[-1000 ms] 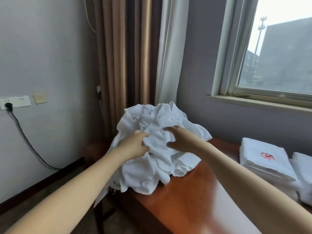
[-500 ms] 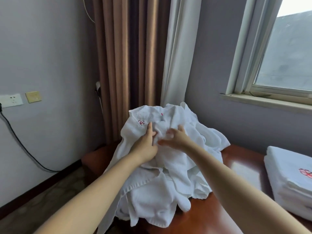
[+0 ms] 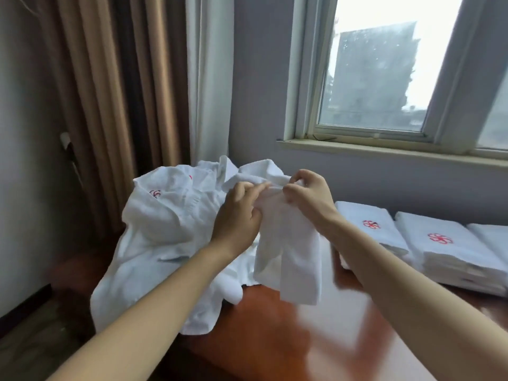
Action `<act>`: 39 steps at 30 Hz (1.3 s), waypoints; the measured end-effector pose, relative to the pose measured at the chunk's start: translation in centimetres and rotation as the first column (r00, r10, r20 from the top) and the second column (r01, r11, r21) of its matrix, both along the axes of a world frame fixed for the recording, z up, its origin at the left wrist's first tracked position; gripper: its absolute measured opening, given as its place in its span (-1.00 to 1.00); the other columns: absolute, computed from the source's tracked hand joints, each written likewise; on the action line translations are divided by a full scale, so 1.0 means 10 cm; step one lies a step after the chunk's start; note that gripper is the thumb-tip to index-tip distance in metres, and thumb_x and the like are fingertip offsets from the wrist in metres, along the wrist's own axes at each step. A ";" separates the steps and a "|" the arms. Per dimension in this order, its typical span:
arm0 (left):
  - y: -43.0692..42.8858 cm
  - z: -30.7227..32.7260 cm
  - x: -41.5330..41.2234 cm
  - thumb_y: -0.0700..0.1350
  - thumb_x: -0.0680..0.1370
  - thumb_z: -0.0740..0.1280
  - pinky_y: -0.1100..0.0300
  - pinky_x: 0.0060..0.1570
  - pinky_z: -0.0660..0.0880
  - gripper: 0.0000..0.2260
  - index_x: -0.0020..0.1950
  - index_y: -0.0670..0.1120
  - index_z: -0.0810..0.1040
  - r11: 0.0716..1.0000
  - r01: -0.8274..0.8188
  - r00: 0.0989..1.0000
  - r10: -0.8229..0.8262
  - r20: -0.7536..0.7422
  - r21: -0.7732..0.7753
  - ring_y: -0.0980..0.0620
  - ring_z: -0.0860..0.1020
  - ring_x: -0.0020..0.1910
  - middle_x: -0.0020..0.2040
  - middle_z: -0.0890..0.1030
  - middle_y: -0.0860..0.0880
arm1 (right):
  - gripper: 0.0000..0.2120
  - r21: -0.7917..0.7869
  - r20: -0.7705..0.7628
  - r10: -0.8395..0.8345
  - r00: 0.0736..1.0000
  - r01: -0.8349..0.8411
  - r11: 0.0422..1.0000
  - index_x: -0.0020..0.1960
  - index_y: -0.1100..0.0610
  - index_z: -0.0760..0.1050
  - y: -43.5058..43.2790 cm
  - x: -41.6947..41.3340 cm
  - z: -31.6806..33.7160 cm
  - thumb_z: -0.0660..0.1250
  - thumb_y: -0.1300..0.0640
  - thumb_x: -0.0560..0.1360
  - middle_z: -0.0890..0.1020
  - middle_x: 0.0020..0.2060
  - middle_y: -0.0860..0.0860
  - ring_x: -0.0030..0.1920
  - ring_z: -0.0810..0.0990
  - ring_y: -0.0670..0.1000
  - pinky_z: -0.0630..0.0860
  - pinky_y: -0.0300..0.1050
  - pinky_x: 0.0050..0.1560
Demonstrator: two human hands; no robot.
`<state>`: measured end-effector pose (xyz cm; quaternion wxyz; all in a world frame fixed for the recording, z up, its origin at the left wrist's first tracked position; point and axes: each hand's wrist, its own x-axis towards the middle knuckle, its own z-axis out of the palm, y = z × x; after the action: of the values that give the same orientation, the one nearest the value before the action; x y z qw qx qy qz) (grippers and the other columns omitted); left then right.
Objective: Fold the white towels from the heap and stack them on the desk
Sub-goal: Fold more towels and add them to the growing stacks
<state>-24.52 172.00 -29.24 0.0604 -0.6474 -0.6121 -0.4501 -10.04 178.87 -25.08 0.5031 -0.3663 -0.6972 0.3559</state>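
- White towel [image 3: 291,259] hangs down from our two hands, up over the brown table [image 3: 269,342] and just in front of the heap [image 3: 165,224].
- Our left grip [image 3: 236,215] and our right grip [image 3: 310,199] both pinch its top edge, close together.
- Our pinches are small. If one slips, that corner may drop and the towel may land on the table in a lump.
- The towel hangs bunched and narrow. If we fold it like this, we think it comes out lumpy and crooked.
- The heap spills over the table's left edge. We cannot tell if our towel is caught on it. If it is, a hard pull may drag more towels down to the floor [image 3: 33,339].
- The folded stacks [image 3: 450,251] sit on the table to the right. A lumpy towel on top may make a stack lean and tip.
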 end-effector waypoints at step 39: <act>0.10 -1.20 3.11 0.04 0.53 0.26 0.12 -0.18 0.47 -0.79 -0.26 0.01 0.54 0.821 0.349 0.841 -0.487 -0.235 -0.452 0.03 0.55 -0.11 -0.22 0.58 0.09 | -0.75 -0.067 0.802 -0.162 0.575 0.357 0.932 -0.17 0.05 0.50 -0.42 3.63 -1.35 0.26 -0.13 0.50 0.61 -0.19 -0.03 -0.14 0.54 0.01 0.39 -0.06 -0.17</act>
<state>6.63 172.97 -41.27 -0.0674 -0.8336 -0.5098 -0.2016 26.22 174.69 -38.63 0.1502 -0.6366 -0.7400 0.1568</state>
